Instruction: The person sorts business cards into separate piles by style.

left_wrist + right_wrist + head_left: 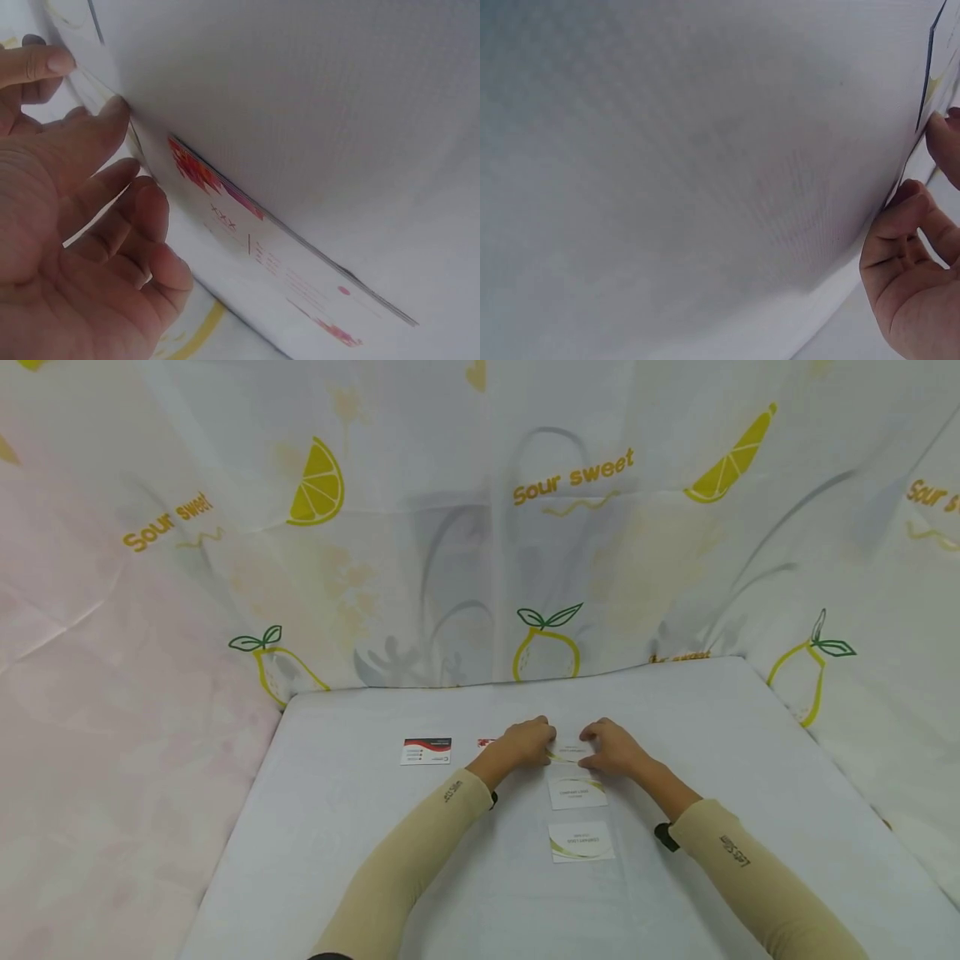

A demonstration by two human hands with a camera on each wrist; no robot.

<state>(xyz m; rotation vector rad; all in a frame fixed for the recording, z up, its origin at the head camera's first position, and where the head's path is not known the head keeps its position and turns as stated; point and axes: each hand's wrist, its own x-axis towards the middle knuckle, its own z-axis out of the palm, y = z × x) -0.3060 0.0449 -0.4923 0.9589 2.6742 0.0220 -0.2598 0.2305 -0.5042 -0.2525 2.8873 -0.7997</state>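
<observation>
A white business card (570, 750) with a green-gold curve lies at the top of a column of similar cards, between my two hands. My left hand (529, 742) holds it at its left edge; in the left wrist view the thumb tip is right at the card's edge, the other fingers bent. From the other side my right hand (613, 748) holds the right edge, thumb near the lower corner and forefinger near the upper one. Below are a second white card (577, 793) and a third white card (581, 842), both flat on the table.
Left of the hands lies a stack of red-and-white cards (277, 259), partly hidden by my left hand in the head view. Farther left is a black-and-red card (426, 752). The white table (337, 843) meets a lemon-print curtain (420, 568) at the back.
</observation>
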